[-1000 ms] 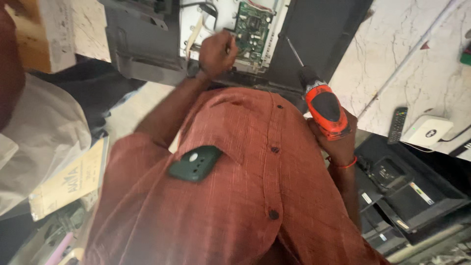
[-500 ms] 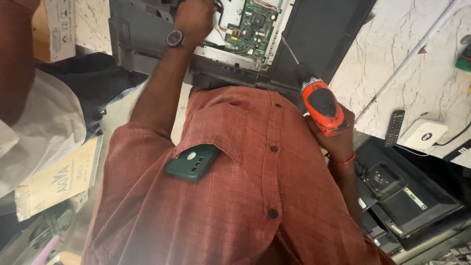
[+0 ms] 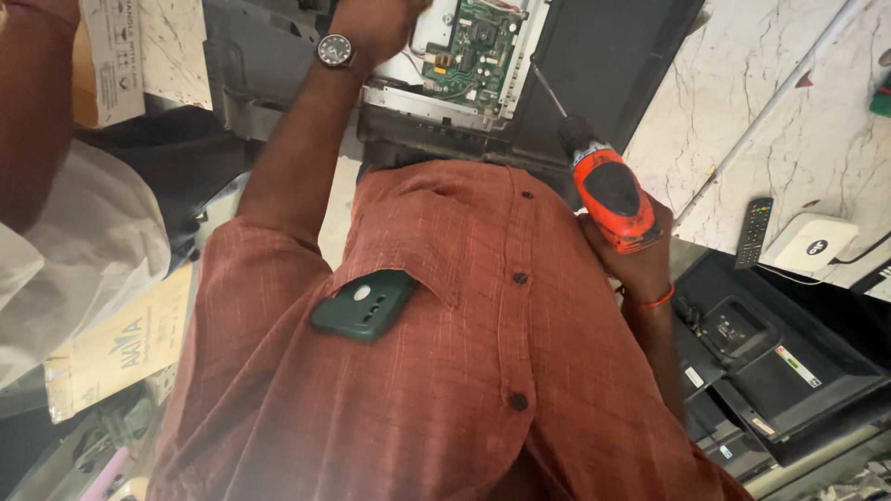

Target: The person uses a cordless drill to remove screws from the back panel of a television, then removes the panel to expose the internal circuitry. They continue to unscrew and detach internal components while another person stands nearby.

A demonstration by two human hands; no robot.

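Right hand point(image 3: 636, 264) grips orange electric screwdriver point(image 3: 608, 195), bit pointing up-left twd green circuit board point(image 3: 478, 46); left hand point(image 3: 376, 19) closed; brown cardboard box point(image 3: 102, 56) top-left.

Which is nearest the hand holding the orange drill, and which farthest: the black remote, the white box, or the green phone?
From the right hand, head view:
1. Black remote, just beside it on the marble.
2. White box, beyond the remote.
3. Green phone, across in the shirt pocket.

Tan cardboard box point(image 3: 121, 348), perhaps flattened, lower left.
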